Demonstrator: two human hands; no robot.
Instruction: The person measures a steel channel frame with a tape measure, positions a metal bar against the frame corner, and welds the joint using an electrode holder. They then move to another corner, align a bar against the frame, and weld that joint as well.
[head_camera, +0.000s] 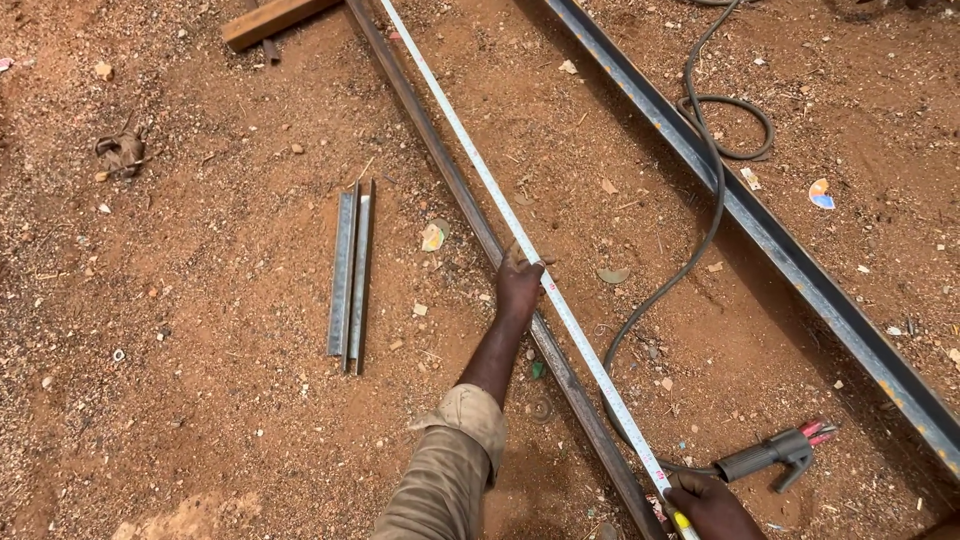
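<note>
A long white measuring tape (480, 170) is stretched along a thin dark steel bar (430, 140) that lies on red dirt. My left hand (520, 285) reaches out, its fingers pressing the tape against the bar near mid-frame. My right hand (712, 505) at the bottom edge grips the near end of the tape, by a yellow part of it. The left arm wears a rolled khaki sleeve (450, 470).
A wide steel beam (780, 250) runs diagonally on the right. A black cable (700, 230) loops across the dirt to a welding electrode holder (775, 455). Two short steel sections (350, 275) lie on the left. A wooden plank (270, 20) lies at the top.
</note>
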